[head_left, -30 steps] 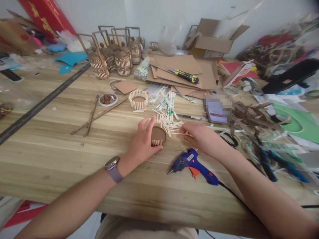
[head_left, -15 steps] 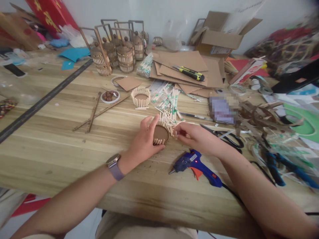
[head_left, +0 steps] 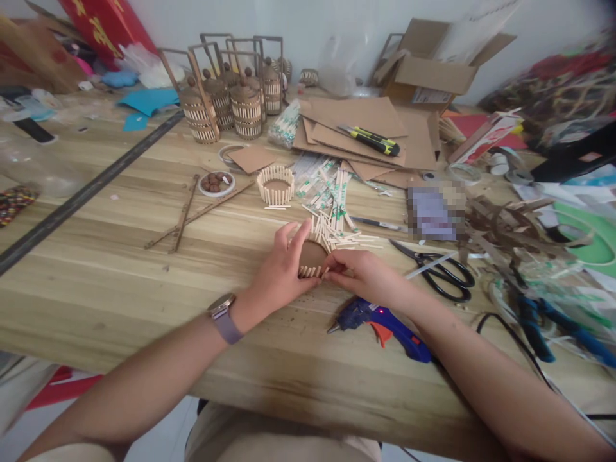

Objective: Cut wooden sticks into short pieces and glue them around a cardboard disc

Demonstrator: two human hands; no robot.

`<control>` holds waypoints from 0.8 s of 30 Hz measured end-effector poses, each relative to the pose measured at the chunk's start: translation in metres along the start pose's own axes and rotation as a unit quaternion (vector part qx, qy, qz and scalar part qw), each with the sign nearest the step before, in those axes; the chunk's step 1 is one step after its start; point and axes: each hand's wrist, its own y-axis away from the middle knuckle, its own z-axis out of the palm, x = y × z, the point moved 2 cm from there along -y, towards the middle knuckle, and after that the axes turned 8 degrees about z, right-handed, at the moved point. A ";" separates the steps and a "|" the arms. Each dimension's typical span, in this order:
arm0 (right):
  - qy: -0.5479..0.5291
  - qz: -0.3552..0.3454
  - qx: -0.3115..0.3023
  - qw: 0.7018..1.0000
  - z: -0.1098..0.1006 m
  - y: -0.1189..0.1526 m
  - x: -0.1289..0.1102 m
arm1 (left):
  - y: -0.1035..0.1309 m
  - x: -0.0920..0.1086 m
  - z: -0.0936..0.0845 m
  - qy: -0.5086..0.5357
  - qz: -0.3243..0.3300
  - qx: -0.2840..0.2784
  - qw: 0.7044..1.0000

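Note:
My left hand [head_left: 282,266] curls round a round brown cardboard base [head_left: 312,256], thumb at the near side and fingers at the far left. Short wooden sticks [head_left: 309,272] stand along its near rim. At the base's right near edge, my right hand [head_left: 353,269] pinches a short wooden stick, mostly hidden by the fingers. Loose short sticks [head_left: 332,234] lie heaped just beyond the base. A blue glue gun [head_left: 397,330] with an orange trigger and a lit red light rests below my right hand.
Behind stands a finished ring of sticks [head_left: 276,187], beside a bowl of brown beads [head_left: 216,183]. Black scissors [head_left: 440,273] and blue-handled pliers [head_left: 534,327] lie right. Farther back are stick lanterns [head_left: 246,112], cardboard sheets [head_left: 353,119] and a yellow-black cutter [head_left: 373,140].
My right hand has moved left and slightly nearer, from the loose sticks to the base's near right edge. My left hand keeps its hold on the base. The view has shifted slightly.

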 end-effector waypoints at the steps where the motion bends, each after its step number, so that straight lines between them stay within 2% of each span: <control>1: 0.002 -0.003 0.005 1.000 0.001 0.000 0.000 | 0.000 0.000 0.000 0.001 0.001 0.001 1.000; 8: 0.015 -0.082 0.060 0.995 0.005 -0.003 0.004 | 0.000 -0.001 0.000 -0.001 -0.004 0.002 1.000; 13: 0.006 -0.128 0.067 0.989 0.006 -0.004 0.006 | 0.000 0.001 0.000 0.000 -0.001 -0.003 1.000; 24: 0.034 -0.154 0.076 0.985 0.005 -0.005 0.008 | -0.001 0.004 0.000 0.001 -0.001 0.001 1.000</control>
